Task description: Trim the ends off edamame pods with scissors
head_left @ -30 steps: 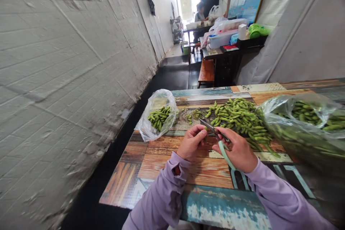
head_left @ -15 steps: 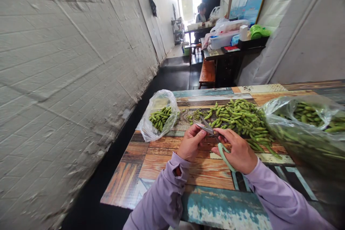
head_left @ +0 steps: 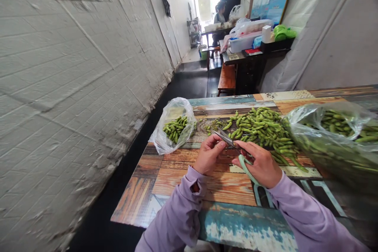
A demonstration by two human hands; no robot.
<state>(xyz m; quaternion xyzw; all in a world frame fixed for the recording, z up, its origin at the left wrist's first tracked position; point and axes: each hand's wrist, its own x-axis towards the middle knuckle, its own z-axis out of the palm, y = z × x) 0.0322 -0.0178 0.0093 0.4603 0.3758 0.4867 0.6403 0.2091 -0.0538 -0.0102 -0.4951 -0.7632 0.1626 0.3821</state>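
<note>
My right hand [head_left: 260, 163] grips a pair of scissors [head_left: 245, 167] with pale green handles. Their blades point up and left, nearly closed, with the tips at my left hand [head_left: 210, 153]. The fingers of that hand are pinched together beside the blades; whatever they hold is hidden. Just beyond the scissors lies a heap of green soybean pods [head_left: 262, 128]. Small trimmed bits [head_left: 215, 125] are scattered to the left of the heap. A clear plastic bag [head_left: 186, 138] at the left holds more pods.
A large clear bag of pods [head_left: 333, 153] stands on the right of the patterned table [head_left: 177, 177]. Behind are a wooden bench [head_left: 227, 78] and a dark table [head_left: 236, 58] loaded with bags and boxes. A person [head_left: 220, 13] sits far back. A white brick wall [head_left: 73, 86] runs along the left.
The scissor blades have drawn closer together at my left fingertips. Both hands stay in nearly the same place.
</note>
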